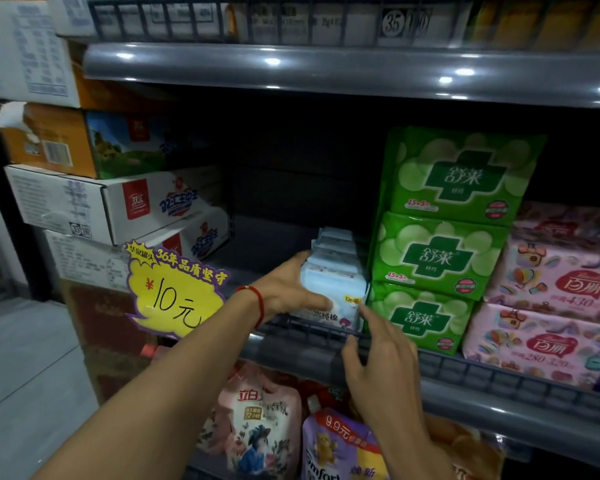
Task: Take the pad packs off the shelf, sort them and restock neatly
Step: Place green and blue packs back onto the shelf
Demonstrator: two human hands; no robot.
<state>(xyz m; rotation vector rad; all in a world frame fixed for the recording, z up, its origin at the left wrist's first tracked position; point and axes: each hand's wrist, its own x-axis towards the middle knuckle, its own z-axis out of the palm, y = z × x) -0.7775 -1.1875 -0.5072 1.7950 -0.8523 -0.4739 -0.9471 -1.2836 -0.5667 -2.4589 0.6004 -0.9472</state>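
- Both arms are up at the middle shelf [326, 336], reaching over its low wire front rail [465, 370].
- The left hand [288, 289] wraps the left side of a row of pale blue and white pad packs [333, 289], thumb lying across the front pack's face, fingers curled round the far side. That is a real grip.
- A red string bracelet [258, 301] sits on that left wrist.
- The packs stand upright in a file running back into the shelf, just behind the rail, at the left of the stocked section.
- The right hand [381, 368] hovers at the rail in front of them, loose and holding nothing. Its index finger is stretched up toward the lower right corner of the front pack, at or right by the small yellow tag there; I can't tell whether it touches.
- Just to the right, three green pad packs [440, 251] are stacked one on another, tight against the blue row.
- Further right, pink patterned packs [555, 289] are stacked in the same way, touching the green ones.
- The shelf space to the left of the blue packs is dark and bare back to the wall.
- A yellow price sign [172, 292] reading 10 hangs at the shelf's left end, in front of stacked cardboard cartons [125, 202].
- On the shelf below, pouches [257, 420] with floral print and a purple one show beneath the forearms.
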